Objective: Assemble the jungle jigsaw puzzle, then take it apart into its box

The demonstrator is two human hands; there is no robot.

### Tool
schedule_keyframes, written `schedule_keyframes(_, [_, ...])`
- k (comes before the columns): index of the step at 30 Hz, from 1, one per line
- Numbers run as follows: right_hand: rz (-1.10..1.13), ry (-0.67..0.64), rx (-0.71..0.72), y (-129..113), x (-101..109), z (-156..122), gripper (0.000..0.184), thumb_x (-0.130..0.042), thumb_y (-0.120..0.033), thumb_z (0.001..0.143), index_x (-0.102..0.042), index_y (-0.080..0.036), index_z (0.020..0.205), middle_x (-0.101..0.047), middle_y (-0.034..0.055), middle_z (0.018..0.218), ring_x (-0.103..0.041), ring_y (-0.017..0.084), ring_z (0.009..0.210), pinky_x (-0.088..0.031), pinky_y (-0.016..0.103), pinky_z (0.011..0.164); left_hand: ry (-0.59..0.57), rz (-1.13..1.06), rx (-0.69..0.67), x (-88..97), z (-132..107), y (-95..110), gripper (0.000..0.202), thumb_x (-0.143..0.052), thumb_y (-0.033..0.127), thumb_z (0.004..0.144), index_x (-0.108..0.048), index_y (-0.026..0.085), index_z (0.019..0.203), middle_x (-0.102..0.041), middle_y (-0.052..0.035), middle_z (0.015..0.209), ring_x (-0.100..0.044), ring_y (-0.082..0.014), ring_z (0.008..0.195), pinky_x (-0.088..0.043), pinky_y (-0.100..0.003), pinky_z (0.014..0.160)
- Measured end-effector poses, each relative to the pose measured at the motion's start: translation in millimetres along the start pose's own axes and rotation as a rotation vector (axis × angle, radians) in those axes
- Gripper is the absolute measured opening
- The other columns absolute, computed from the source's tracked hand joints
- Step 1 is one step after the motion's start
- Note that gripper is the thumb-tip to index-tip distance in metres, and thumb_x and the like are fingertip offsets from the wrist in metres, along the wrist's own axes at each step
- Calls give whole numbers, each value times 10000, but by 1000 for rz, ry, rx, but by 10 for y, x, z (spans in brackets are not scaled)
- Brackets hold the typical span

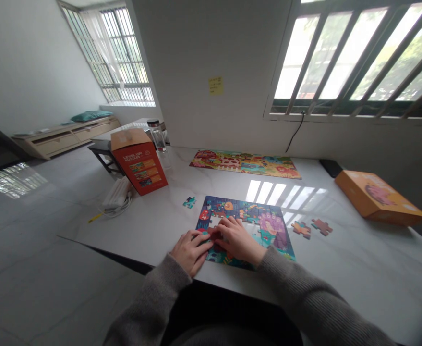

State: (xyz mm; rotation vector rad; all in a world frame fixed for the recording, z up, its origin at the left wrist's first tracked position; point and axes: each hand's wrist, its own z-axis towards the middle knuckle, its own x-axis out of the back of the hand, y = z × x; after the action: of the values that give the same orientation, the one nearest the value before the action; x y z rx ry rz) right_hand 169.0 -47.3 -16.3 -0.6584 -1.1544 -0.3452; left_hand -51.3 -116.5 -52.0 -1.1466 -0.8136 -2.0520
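A partly assembled jigsaw puzzle [271, 226] with a dark blue and purple picture lies flat in front of me, with white tabletop showing through gaps in its middle. My left hand [192, 251] rests at its lower left edge, fingers stretched out flat over the border. Over the left part of the puzzle, my right hand [238, 240] has its fingers bent down around a reddish-brown puzzle piece [214, 235], which they partly hide. One loose teal piece [189, 202] lies beyond the upper left corner. To the right are an orange piece [301, 229] and a brown piece [321, 227].
Behind lies a long, assembled farm-picture puzzle [247, 164]. A red puzzle box [142, 166], a glass bottle [157, 137] and a white power strip with cable [116, 196] stand left. An orange box [381, 197] and a dark flat object [330, 168] lie right.
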Motion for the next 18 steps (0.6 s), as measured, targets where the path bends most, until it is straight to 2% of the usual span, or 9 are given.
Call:
schedule_keyframes(4, [47, 10, 36, 39, 77, -20, 255, -642, -236, 915, -632, -256, 1170, -599, 82, 1118, -499, 247, 1021, -426, 408, 897, -6, -34, 21, -10, 4, 12, 345, -566, 245, 889, -664, 257, 1220, -641, -76, 1273, -500, -289, 1135, -455, -461, 950])
schedule_keyframes(7, [96, 94, 6, 153, 189, -62, 287, -598, -219, 934, -609, -258, 1218, -594, 96, 1174, -494, 257, 1063, -435, 442, 950, 38, -100, 62, 30, 22, -51, 308, -560, 275, 893, -669, 248, 1180, -639, -81, 1245, -519, -276, 1129, -446, -434, 952])
schedule_keyframes(10, [131, 163, -49, 333, 294, -137, 256, -576, -239, 945, -619, -261, 1196, -610, 93, 1140, -510, 260, 1040, -457, 458, 938, 176, -60, 199, 137, 105, -257, 265, -537, 286, 910, -679, 236, 1128, -667, -82, 1155, -549, -266, 1085, -431, -417, 940])
schedule_keyframes(12, [140, 188, -80, 448, 329, -192, 234, -571, -245, 944, -633, -268, 1169, -619, 89, 1101, -521, 262, 1021, -469, 464, 919, 217, 29, 323, 218, 213, -460, 242, -530, 273, 909, -680, 233, 1094, -693, -72, 1063, -579, -255, 1012, -424, -408, 921])
schedule_keyframes(14, [143, 207, -98, 529, 334, -237, 235, -559, -236, 944, -634, -271, 1164, -621, 86, 1089, -524, 263, 1023, -469, 473, 924, 182, 133, 475, 267, 355, -669, 279, -577, 293, 874, -665, 232, 1131, -696, -72, 1030, -581, -277, 996, -422, -415, 895])
schedule_keyframes(18, [146, 220, -96, 572, 319, -268, 267, -554, -233, 944, -617, -274, 1200, -621, 84, 1092, -518, 269, 1042, -464, 479, 939, 1, 227, 652, 232, 640, -956, 505, -642, 435, 827, -578, 214, 1276, -649, -120, 1199, -538, -334, 1126, -413, -441, 927])
